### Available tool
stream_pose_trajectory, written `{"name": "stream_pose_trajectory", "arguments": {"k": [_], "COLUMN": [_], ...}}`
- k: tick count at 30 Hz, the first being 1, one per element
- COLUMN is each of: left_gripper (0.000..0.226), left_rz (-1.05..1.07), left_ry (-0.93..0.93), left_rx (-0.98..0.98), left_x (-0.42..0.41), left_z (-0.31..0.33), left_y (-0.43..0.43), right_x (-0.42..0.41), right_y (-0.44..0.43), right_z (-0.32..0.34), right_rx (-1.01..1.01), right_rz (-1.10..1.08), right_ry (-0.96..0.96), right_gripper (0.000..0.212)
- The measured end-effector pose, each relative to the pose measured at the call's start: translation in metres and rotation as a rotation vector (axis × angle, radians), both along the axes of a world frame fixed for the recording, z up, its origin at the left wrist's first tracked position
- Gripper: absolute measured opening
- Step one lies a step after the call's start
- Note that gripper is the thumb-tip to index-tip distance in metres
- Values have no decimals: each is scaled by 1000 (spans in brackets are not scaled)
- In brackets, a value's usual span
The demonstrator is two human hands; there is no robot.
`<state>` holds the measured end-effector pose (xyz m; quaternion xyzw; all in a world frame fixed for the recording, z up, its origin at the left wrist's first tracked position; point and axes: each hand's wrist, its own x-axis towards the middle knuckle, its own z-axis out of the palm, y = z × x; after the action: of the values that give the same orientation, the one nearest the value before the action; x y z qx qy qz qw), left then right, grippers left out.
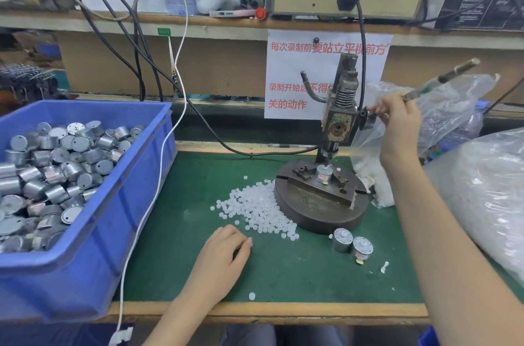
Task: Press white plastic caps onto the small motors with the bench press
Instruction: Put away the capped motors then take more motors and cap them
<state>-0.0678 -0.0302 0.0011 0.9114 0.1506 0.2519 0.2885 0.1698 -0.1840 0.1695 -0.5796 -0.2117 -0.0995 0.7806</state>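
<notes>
The bench press (338, 124) stands on a round iron base (320, 212) on the green mat. A small silver motor (324, 174) sits upright in the fixture under the ram. My right hand (398, 116) grips the press lever (442, 77), which points up and to the right. A pile of white plastic caps (258, 209) lies left of the base. My left hand (226, 250) rests on the mat beside the pile, fingers curled; whether it holds a cap I cannot tell. Two capped motors (353, 243) stand in front of the base.
A blue bin (113, 232) full of silver motors fills the left side. Clear plastic bags (482, 189) of white parts lie on the right. A white cable (158, 175) hangs over the bin's corner. A loose cap (251, 295) lies near the table's front edge.
</notes>
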Motion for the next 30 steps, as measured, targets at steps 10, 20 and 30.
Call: {"name": "stream_pose_trajectory", "arguments": {"k": [10,20,30], "left_gripper": [23,21,25], "left_rz": [-6,24,191], "left_ry": [8,-11,-256], "left_rx": [27,-63,-216], "left_x": [1,-8,-53], "left_z": [-2,11,94], "left_y": [2,1,14], "right_x": [-3,-9,-35], "right_y": [-4,11,19], "right_z": [-20,-109,-117], "right_rx": [-164,-904,-1056], "right_rz": [-117,-16,-247], "right_ry": [-89,-17,-356], "right_gripper": [21,55,30]}}
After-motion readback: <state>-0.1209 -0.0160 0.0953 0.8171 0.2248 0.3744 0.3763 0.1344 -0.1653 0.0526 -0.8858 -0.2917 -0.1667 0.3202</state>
